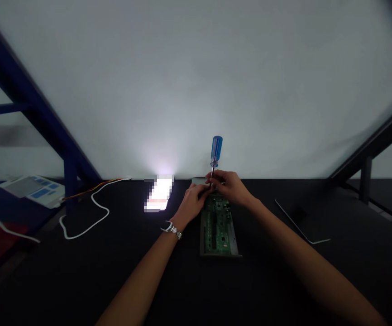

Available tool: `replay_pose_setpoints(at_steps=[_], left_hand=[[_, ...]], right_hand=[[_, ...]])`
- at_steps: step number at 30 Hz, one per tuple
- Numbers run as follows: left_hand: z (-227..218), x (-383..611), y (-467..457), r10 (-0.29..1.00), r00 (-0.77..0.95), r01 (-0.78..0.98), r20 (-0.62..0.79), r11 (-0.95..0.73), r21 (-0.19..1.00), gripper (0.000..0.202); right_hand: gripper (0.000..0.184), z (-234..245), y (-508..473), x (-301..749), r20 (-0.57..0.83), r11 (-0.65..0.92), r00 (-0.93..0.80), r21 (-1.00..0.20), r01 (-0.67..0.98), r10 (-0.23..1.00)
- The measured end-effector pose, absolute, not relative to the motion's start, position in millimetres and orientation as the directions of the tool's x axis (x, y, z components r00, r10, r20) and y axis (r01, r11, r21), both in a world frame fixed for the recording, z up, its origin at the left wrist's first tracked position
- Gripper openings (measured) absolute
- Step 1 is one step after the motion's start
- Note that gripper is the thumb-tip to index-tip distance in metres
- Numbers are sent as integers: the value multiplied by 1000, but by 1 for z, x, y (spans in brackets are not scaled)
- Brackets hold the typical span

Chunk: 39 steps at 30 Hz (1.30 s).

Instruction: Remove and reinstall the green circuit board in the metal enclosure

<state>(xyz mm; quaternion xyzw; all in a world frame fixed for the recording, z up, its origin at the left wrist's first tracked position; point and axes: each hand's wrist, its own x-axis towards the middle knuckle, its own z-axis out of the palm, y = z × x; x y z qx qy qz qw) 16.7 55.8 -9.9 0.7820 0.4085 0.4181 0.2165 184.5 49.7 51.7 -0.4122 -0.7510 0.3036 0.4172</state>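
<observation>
A screwdriver (217,148) with a clear blue handle stands nearly upright over the far end of a green circuit board (221,222). My right hand (230,184) pinches its metal shaft below the handle. Bent at the far left corner of the board, my left hand (195,199) has its fingertips together close to the screwdriver's lower end. What those fingers hold, if anything, is hidden, and so is the screwdriver's tip. The board sits in a shallow metal frame (221,256), lengthwise away from me.
A brightly glowing, blurred-out panel (160,192) lies left of my hands. Further left are a white cable (94,194) and a white-and-blue device (36,190). A thin bent white rod or cable (294,222) lies right. Blue (36,90) and dark (369,154) frame bars flank the black table (90,267) before a wall.
</observation>
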Motion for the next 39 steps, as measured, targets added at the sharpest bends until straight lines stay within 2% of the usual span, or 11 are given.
replay_pose_setpoints(at_steps=[3, 7, 12, 16, 18, 21, 25, 30, 34, 39], left_hand=[[-10, 17, 56, 837, 261, 471, 482, -546, 693, 16], [-9, 19, 56, 853, 199, 490, 484, -514, 705, 11], [-7, 16, 56, 835, 266, 458, 481, -549, 700, 17], [-7, 16, 57, 857, 249, 461, 452, -515, 722, 15], [-7, 18, 58, 877, 194, 468, 440, -477, 744, 11], [-5, 20, 57, 880, 173, 471, 443, -469, 747, 7], [-1, 16, 51, 872, 209, 461, 443, -487, 742, 14], [3, -4, 36, 860, 230, 488, 456, -507, 711, 19], [3, -17, 23, 855, 284, 492, 434, -519, 699, 17], [1, -23, 19, 841, 374, 502, 391, -538, 678, 13]], right_hand=[[27, 48, 51, 183, 389, 461, -258, -812, 357, 884], [18, 45, 53, 182, 408, 427, -141, -796, 428, 902], [13, 48, 51, 183, 431, 485, -223, -757, 439, 874], [21, 49, 50, 184, 416, 495, -271, -770, 403, 868], [25, 48, 50, 184, 425, 488, -240, -761, 427, 873], [15, 45, 51, 184, 435, 451, -158, -736, 505, 887], [17, 41, 51, 185, 430, 446, -168, -706, 550, 887], [17, 40, 44, 189, 400, 410, -121, -799, 440, 909], [25, 36, 30, 196, 342, 344, -49, -911, 226, 938], [33, 20, 8, 203, 231, 232, 41, -972, -31, 972]])
